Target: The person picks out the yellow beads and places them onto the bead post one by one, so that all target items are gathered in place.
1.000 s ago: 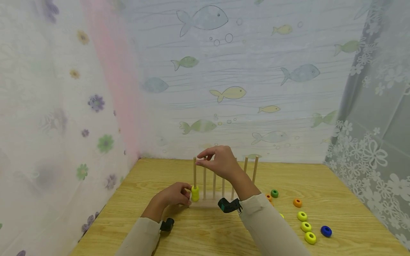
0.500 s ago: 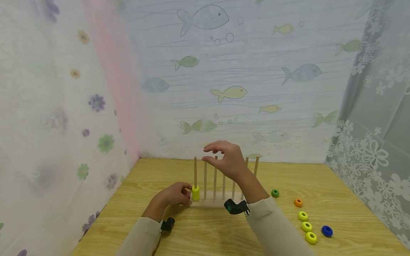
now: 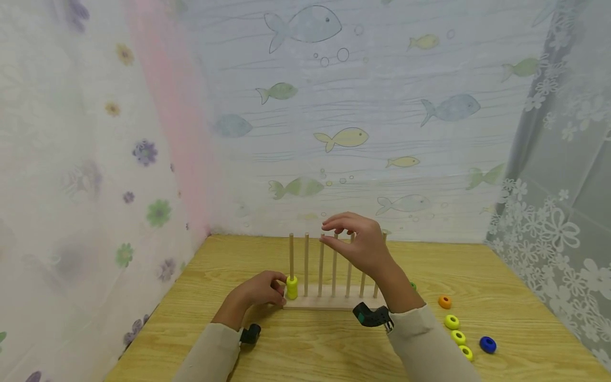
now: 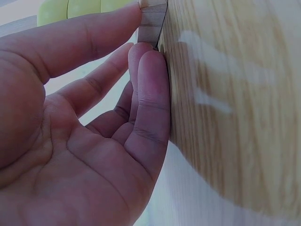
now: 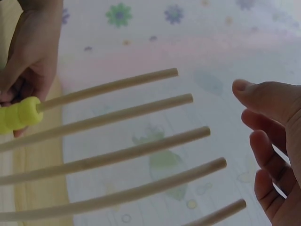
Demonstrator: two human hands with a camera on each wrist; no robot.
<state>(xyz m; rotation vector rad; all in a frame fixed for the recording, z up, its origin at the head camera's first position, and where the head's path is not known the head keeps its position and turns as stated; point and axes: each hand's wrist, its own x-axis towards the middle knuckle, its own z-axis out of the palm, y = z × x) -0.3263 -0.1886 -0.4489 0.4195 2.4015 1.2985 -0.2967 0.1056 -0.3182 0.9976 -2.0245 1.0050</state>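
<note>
A wooden rack (image 3: 329,303) with several upright pegs (image 3: 306,262) stands on the table. Yellow rings (image 3: 291,287) sit stacked low on its leftmost peg and also show as yellow rings (image 5: 19,115) in the right wrist view. My left hand (image 3: 273,289) holds the left end of the rack's base, with the thumb (image 4: 94,37) on the corner of the base (image 4: 153,21) and the fingertips against it. My right hand (image 3: 334,231) hovers over the middle peg tops with its fingers loosely spread. Seen from its wrist, the right hand (image 5: 263,122) holds nothing.
Loose rings lie on the table to the right of the rack: an orange ring (image 3: 444,302), three yellow rings (image 3: 457,337) in a row, a blue ring (image 3: 487,345), and a green ring (image 3: 411,286) partly hidden behind my right wrist. Patterned curtains enclose the table on three sides.
My right hand has moved right from the top of the leftmost peg to above the middle pegs, its pinch loosened to empty spread fingers. The left hand has stayed at the base.
</note>
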